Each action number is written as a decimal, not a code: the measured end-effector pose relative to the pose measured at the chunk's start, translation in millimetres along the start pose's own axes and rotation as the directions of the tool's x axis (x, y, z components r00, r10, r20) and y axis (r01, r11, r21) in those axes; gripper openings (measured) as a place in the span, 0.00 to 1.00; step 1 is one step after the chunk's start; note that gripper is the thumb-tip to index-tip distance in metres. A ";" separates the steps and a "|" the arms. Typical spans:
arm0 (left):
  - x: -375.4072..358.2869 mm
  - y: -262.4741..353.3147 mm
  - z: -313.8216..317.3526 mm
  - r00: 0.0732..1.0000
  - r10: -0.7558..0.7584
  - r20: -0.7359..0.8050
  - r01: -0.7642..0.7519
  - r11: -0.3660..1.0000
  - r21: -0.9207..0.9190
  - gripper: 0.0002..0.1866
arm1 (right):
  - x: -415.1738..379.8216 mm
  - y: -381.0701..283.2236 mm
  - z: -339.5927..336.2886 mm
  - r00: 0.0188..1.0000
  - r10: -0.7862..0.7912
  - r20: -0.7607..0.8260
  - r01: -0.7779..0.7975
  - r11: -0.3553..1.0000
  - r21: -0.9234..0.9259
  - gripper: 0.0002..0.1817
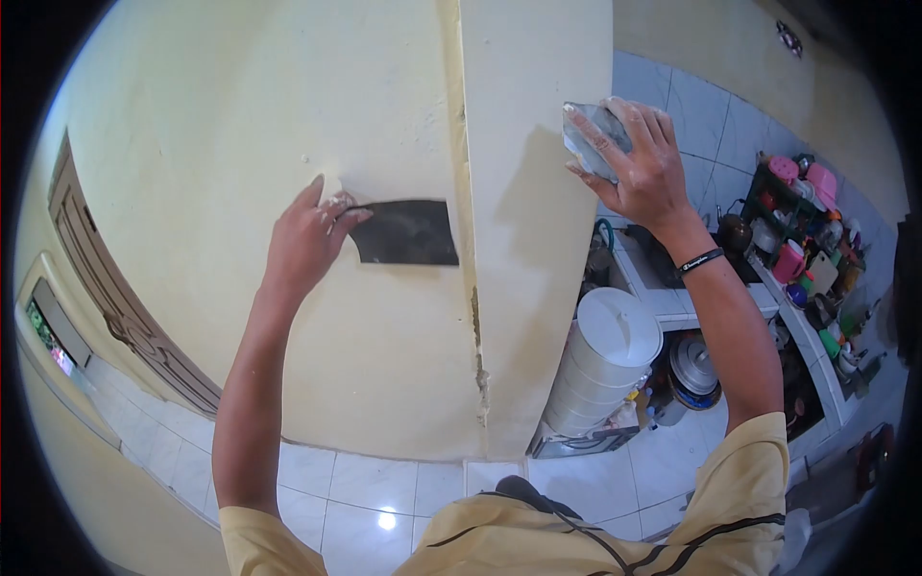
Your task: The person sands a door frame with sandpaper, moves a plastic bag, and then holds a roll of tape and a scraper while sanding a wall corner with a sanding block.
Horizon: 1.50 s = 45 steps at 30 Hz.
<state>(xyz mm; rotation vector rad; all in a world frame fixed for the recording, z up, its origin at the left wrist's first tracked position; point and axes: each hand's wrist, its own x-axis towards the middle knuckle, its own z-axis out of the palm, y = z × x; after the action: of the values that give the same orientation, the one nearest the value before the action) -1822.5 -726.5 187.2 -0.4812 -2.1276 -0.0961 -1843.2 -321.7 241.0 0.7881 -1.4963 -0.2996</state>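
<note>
My left hand (312, 232) is against the cream wall (375, 115), its fingers closed on the corner of a dark flat sheet (408, 232). A small pale lump shows by its fingertips. Higher up at the right, my right hand (642, 163) holds a greyish flat piece (600, 134) at the edge of the projecting wall column (533, 192). White residue coats the fingers of both hands. A rough crack (477, 355) runs down the corner between wall and column.
White buckets (615, 331) stand stacked right of the column. Beyond them are a tiled counter (672, 302), a metal pot (693, 363) and a crowded dish rack (783, 216). A brown door (120, 288) is at the left, above white floor tiles (370, 480).
</note>
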 end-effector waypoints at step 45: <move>-104.8 -20.7 -92.4 0.935 -0.254 -0.247 0.312 0.920 0.236 0.15 | -245.3 -407.8 -117.2 0.216 -0.307 0.927 -0.906 -0.418 0.072 0.18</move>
<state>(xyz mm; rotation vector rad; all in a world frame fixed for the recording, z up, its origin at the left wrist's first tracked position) -1705.7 -800.2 157.3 0.0057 -1.9478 -0.0176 -1638.3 -429.3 -191.1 0.8256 -2.8274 2.1649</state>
